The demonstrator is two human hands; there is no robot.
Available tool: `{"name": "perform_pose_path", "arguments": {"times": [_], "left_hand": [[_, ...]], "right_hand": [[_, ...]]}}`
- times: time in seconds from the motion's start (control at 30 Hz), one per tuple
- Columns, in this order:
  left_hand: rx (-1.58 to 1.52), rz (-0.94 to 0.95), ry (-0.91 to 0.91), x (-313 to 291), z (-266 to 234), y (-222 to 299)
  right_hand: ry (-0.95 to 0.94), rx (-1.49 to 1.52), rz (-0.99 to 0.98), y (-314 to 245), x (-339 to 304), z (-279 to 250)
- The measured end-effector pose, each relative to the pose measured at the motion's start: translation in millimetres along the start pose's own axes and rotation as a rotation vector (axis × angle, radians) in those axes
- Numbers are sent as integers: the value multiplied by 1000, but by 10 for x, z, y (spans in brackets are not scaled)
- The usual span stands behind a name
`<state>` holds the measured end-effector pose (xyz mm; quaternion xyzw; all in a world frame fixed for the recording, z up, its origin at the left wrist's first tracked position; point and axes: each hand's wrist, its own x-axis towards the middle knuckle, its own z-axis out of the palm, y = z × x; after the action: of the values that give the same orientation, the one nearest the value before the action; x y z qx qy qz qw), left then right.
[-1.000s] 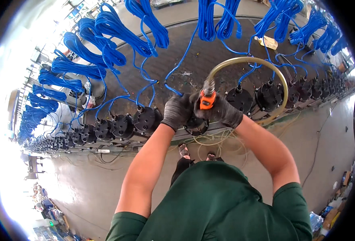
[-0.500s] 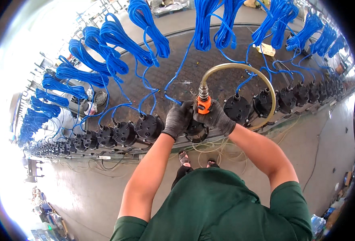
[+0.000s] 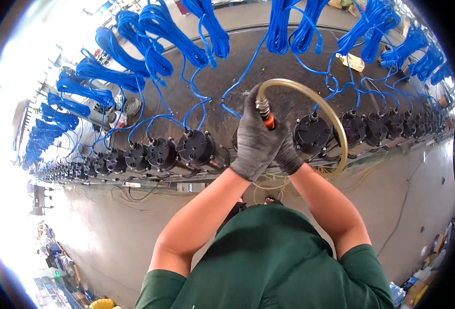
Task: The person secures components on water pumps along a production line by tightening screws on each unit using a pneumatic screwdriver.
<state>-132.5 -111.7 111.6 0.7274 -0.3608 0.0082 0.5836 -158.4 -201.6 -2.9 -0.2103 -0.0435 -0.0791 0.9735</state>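
Observation:
Both my gloved hands are together at an orange hose fitting (image 3: 268,121) with a metal coupling (image 3: 263,106) and a yellowish clear hose (image 3: 335,121) looping off to the right. My left hand (image 3: 253,144) is closed over the fitting from the left, its fingers reaching up along the coupling. Partly hidden behind it, my right hand (image 3: 290,153) is closed around the fitting's lower part. The black cylindrical unit beneath them is almost wholly covered. Similar black units stand on either side, one to the left (image 3: 193,147) and one to the right (image 3: 312,133).
A curved row of such units lines the dark bench top (image 3: 227,72)'s near edge. Blue cables run from them to hanging coiled bundles (image 3: 173,38). A pale yellow item (image 3: 352,62) lies at the far right. Thin tubes and my feet are below on the grey floor (image 3: 114,232).
My left hand has moved from beside the fitting to over it, now covering much of it and part of my right hand. The fitting has tilted. The whole view has shifted slightly.

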Motion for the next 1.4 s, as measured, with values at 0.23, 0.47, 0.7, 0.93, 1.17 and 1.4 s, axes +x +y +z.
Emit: {"name": "perform_pose_path", "arguments": {"times": [0.23, 0.47, 0.7, 0.93, 1.17, 1.4], "left_hand": [[-113, -23, -162, -18, -142, -123], [-208, -16, -264, -20, -154, -150], [-201, 46, -288, 94, -163, -158], [-371, -10, -256, -50, -128, -352], [-318, -13, -260, -83, -212, -80], [-366, -55, -351, -2, -200, -148]], "right_hand": [[83, -847, -184, -142, -181, 270], [30, -1195, -270, -170, -126, 29], [2, -1225, -310, -160, -60, 54], [291, 284, -120, 64, -85, 341], [-189, 466, 225, -202, -64, 380], [21, -269, 30, -360, -120, 440]]}}
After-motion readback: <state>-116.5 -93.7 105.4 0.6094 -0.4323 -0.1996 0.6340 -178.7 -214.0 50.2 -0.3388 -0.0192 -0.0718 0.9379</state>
